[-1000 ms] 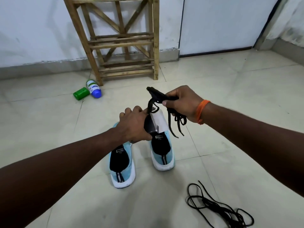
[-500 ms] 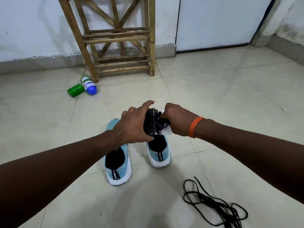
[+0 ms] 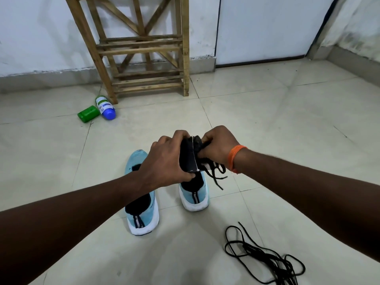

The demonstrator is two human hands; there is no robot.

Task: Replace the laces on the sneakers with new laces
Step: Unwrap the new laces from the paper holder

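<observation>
Two light blue sneakers with white soles stand side by side on the tiled floor, heels toward me: the left sneaker and the right sneaker, neither showing any lace. Above the right one, my left hand grips a black card packet. My right hand, with an orange band at the wrist, pinches a bundle of black laces at the packet's edge; loose ends dangle below it. A second tangle of black laces lies on the floor at the lower right.
A wooden rack stands against the white wall ahead. Beside its left leg lie a green container and a white bottle with a blue cap. A door is at the back right.
My right hand came down from its raised position and met the left hand at the packet. Now the lace ends hang out below it again.
</observation>
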